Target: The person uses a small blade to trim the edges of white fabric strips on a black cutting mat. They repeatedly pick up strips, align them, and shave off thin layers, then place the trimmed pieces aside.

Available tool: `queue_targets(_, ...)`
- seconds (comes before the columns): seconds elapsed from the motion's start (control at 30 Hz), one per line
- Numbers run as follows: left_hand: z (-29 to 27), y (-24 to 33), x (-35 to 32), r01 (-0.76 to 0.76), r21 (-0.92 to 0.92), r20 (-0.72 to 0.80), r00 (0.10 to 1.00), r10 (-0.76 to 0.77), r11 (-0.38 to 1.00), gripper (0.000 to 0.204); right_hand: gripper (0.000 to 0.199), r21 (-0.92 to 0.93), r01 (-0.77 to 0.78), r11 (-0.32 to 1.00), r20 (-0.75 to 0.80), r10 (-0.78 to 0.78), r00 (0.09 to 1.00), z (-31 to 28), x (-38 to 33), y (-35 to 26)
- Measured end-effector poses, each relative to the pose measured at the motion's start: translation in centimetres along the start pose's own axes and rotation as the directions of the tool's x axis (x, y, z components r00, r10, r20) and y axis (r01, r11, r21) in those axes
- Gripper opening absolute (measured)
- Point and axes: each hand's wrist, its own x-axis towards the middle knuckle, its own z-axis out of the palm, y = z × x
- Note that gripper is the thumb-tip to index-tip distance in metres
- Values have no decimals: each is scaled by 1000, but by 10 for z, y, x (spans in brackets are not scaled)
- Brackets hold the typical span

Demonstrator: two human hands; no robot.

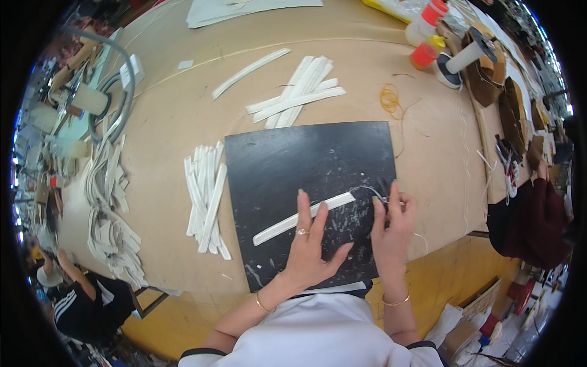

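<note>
At 12 o'clock, a large white sheet point(254, 14) lies on the far part of the desk point(440, 128). Between 1 and 2 o'clock there stand a bottle with red cap point(422, 27) and a bottle with yellow cap point(424, 56), and just beside them, at 2 o'clock, a tilted white spool point(465, 57) with dark ends. At 10 o'clock, a grey hose point(115, 46) curves near a white box point(132, 71). At 8 o'clock, one person wears a black garment point(88, 312) with white stripes. The floor point(177, 324), at 7 o'clock, is yellow.
</note>
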Motion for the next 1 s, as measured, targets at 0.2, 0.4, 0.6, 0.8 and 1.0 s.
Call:
queue_targets(0.2,-74,6,-45,-18,638,181,975,-127,770,86,40,181,258,949,134,-284,949,12,-28,-42)
queue_targets(0.4,-87,9,-70,62,864,213,854,-474,500,87,36,207,436,876,243,-478,844,61,-63,-88)
queue_targets(0.6,-83,12,-72,206,805,161,827,-539,557,86,24,-104,289,952,129,-275,953,40,-38,-57)
queue_targets(0.8,-84,13,-69,213,791,163,830,-533,574,84,20,-200,136,970,-61,-150,987,32,-16,-25)
queue_targets(1.0,-99,9,-59,84,769,106,961,-257,634,66,21,-91,134,987,-219,-151,964,17,-4,-8)
